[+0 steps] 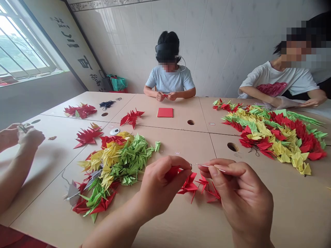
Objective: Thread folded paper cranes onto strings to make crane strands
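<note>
My left hand point(160, 184) is closed in a pinch around a folded red paper piece point(172, 172), mostly hidden by the fingers. A thin needle point(203, 165) is pinched between the thumb and fingers of my right hand point(245, 193), its far end pointing at my left fingertips. Something tiny and dark sits where the needle meets the left fingertips; I cannot make out what. Behind and below both hands, several red paper cranes point(189, 184) lie on the table, partly covered. Left of my left hand is a large heap of green paper cranes point(136, 155) and yellow ones point(108, 168).
Another heap of coloured cranes point(281, 134) spreads at the right. Across the table point(181, 148), a person handles red paper beside a red paper stack point(164, 112). Another person's hands point(28, 136) work at the left. A white roll point(114, 131) and round table holes point(233, 147) also show.
</note>
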Tool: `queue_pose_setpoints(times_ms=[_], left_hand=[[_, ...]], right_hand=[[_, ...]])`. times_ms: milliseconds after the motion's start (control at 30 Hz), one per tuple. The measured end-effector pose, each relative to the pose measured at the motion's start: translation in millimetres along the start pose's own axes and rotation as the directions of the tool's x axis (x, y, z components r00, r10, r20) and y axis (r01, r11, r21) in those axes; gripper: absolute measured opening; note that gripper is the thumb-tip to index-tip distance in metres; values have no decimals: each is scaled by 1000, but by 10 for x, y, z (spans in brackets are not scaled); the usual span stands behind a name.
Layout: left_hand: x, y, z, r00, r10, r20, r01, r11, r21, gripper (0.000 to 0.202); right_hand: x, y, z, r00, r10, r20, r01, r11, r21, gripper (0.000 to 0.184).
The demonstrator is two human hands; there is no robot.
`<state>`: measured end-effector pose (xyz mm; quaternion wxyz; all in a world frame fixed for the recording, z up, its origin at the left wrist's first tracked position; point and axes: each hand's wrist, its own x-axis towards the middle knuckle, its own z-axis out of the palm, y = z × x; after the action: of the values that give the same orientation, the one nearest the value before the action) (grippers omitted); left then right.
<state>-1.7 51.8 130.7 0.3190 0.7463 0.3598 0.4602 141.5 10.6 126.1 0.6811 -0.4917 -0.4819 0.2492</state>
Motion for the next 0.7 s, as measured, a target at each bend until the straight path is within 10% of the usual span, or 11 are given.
queue_pose_setpoints(times_ms=[267,700], left_hand=[[16,-5,-3,974,-218,67,228,931,-285,9],[112,-155,1,794,-390,466,606,451,-656,16]], right_hand=[[-21,36,-46,998,-67,9,66,997,30,11],[-35,52,-125,992,-57,109,44,992,118,14]])
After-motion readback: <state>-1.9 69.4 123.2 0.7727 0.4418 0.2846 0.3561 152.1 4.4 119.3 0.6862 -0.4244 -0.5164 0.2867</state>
